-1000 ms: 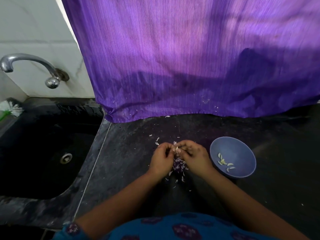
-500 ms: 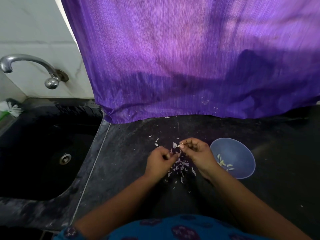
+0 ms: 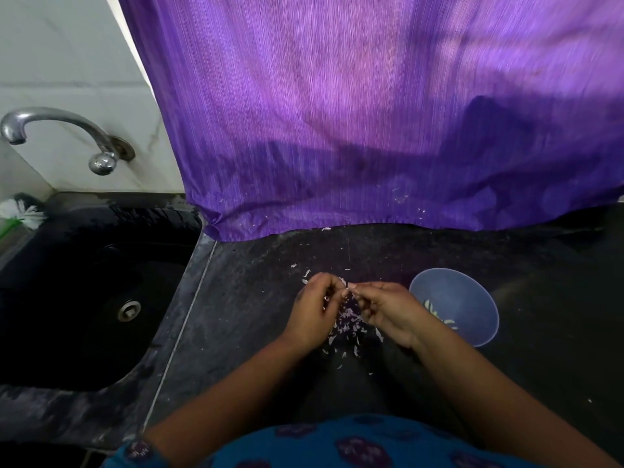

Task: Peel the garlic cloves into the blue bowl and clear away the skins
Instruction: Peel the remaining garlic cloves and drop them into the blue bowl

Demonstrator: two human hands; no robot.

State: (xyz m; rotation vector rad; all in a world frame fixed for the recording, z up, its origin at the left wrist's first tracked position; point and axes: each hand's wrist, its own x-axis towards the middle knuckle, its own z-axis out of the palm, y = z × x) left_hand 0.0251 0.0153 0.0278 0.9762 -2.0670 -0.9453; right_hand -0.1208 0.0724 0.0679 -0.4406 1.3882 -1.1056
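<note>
I work a garlic clove (image 3: pixel 347 290) over the dark table (image 3: pixel 256 319), my left hand (image 3: pixel 315 312) and right hand (image 3: pixel 388 310) curled toward each other, fingertips pinching the small pale piece between them; its long axis is too small to tell. The blue bowl (image 3: pixel 472 288) sits just right of my right hand, the nearer one, with peeled cloves (image 3: pixel 439 314) inside. Skins (image 3: pixel 347 324) lie heaped beneath both hands.
</note>
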